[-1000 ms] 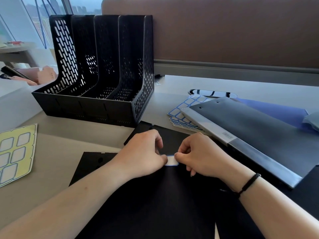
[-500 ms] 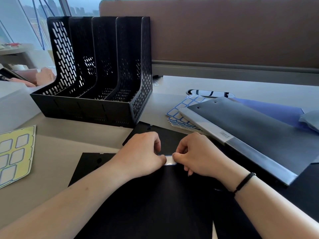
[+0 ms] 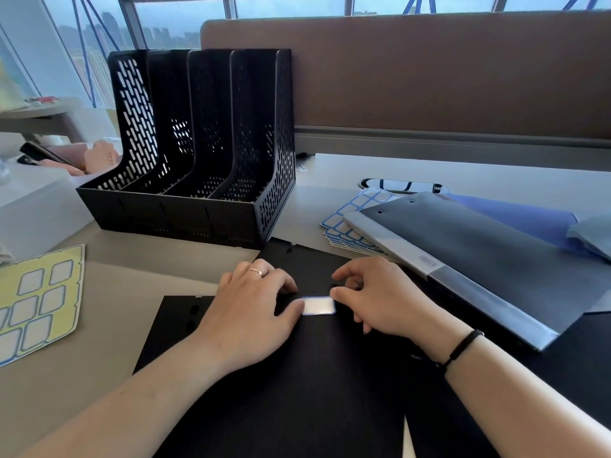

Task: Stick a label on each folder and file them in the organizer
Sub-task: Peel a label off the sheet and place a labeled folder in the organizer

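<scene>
A white label with a blue border (image 3: 318,306) lies flat on a black folder (image 3: 297,391) in front of me. My left hand (image 3: 251,312) rests flat on the folder, its thumb tip touching the label's left end. My right hand (image 3: 380,299) sits at the label's right end, thumb against that edge and fingers loosely bent. The black mesh organizer (image 3: 205,153) stands empty at the back left, with several slots. A grey folder (image 3: 479,259) lies to the right, over a blue folder (image 3: 515,213).
Sheets of blue-bordered labels (image 3: 347,219) poke out from under the grey folder. A yellow backing sheet with several labels (image 3: 36,299) lies at the left edge. A brown partition (image 3: 429,77) closes the desk's far side. Another person's hand (image 3: 99,157) shows behind the organizer.
My hands have drawn apart, so the label, earlier pinched between my fingertips, now lies flat and in full view on the black folder. The camera has tilted up.
</scene>
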Motion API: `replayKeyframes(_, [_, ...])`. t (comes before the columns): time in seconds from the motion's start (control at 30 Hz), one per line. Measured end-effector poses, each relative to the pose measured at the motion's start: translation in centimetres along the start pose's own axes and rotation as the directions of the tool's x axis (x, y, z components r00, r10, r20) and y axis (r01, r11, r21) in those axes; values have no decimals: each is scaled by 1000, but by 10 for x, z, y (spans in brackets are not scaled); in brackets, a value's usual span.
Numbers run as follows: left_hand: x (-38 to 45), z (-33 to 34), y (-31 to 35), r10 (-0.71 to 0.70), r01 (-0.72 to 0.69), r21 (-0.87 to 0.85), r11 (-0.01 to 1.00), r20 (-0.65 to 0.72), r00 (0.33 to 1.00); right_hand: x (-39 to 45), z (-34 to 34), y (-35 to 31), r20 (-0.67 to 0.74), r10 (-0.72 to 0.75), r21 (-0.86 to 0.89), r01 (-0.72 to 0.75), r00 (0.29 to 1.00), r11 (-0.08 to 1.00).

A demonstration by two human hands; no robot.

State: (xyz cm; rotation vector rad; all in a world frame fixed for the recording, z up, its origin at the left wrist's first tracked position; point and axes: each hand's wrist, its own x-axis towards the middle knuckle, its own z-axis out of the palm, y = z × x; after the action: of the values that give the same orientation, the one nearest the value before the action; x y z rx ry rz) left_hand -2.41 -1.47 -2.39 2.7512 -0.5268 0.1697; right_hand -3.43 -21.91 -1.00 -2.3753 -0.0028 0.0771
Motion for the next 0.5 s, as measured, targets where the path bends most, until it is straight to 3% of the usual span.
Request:
replayKeyframes(0.27, [3,-5,-1,-48,53,-141,989,40,998,-5,-3,-2,141,-24,59,15,990,998])
replayKeyframes(0.5, [12,-20,5,-27,62,-243,968,145,989,-2,-9,-1,235,18,332,-97,972,938])
